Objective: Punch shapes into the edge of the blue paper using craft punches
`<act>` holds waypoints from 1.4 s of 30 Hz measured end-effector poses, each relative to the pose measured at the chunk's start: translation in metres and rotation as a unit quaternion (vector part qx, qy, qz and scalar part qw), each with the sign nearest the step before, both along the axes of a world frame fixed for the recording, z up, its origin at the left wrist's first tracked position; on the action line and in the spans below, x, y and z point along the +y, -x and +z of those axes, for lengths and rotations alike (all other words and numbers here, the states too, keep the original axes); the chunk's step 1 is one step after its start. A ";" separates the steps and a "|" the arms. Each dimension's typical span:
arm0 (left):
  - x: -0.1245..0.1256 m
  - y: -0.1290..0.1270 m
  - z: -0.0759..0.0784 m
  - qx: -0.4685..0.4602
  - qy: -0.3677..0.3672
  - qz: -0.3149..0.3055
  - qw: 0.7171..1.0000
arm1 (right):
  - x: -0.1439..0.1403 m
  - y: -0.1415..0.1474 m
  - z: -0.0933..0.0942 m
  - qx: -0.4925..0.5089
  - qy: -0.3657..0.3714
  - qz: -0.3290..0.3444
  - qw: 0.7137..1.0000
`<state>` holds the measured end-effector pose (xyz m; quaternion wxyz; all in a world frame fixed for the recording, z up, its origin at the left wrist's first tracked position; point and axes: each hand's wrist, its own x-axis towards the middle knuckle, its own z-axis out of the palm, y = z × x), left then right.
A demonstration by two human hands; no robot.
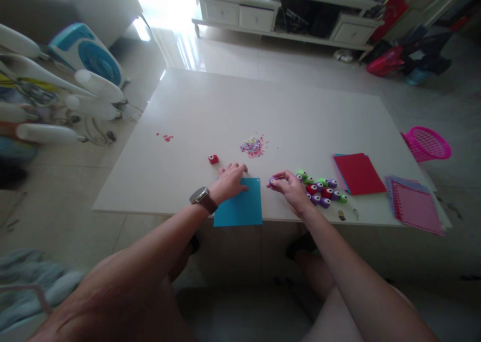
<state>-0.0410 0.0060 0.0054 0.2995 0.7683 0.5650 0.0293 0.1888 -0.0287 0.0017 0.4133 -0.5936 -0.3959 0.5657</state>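
My left hand (232,181), with a watch (204,200) on its wrist, lies over the top left part of a blue sheet of paper (242,209), fingers spread and flat. A small punched mark shows at the sheet's top right corner. My right hand (291,191) is closed on a small purple craft punch (273,180), just right of that corner. Left of my left hand's fingertips stands a red craft punch (213,159). Several green, purple and red craft punches (325,192) are grouped to the right of my right hand.
A heap of paper confetti (254,147) lies mid-table, with a few red bits (168,138) at left. At right are red paper sheets (359,174) and pink punched-edge sheets (415,205). A pink basket (428,144) stands beyond the table's (300,116) right edge.
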 end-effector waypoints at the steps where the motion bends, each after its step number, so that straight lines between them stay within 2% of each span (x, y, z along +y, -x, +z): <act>1: 0.000 0.000 0.001 0.002 0.010 0.001 1.000 | 0.000 0.000 0.000 0.000 0.004 0.001 1.000; 4: 0.002 0.000 0.004 0.002 0.027 -0.001 1.000 | 0.002 -0.002 0.000 -0.049 0.006 0.021 0.999; 8: 0.006 0.001 0.001 0.003 0.022 -0.013 1.000 | 0.004 -0.005 -0.002 -0.137 -0.029 0.073 0.987; 14: 0.011 0.002 -0.007 -0.084 0.000 -0.054 0.995 | 0.004 -0.008 -0.004 -0.154 -0.052 0.137 0.977; 21: 0.012 0.000 -0.001 -0.135 0.008 -0.042 0.990 | 0.004 -0.010 -0.007 -0.151 -0.067 0.138 0.977; 42: 0.012 0.000 -0.001 -0.140 0.018 -0.036 0.989 | 0.003 -0.010 -0.004 -0.162 -0.064 0.139 0.975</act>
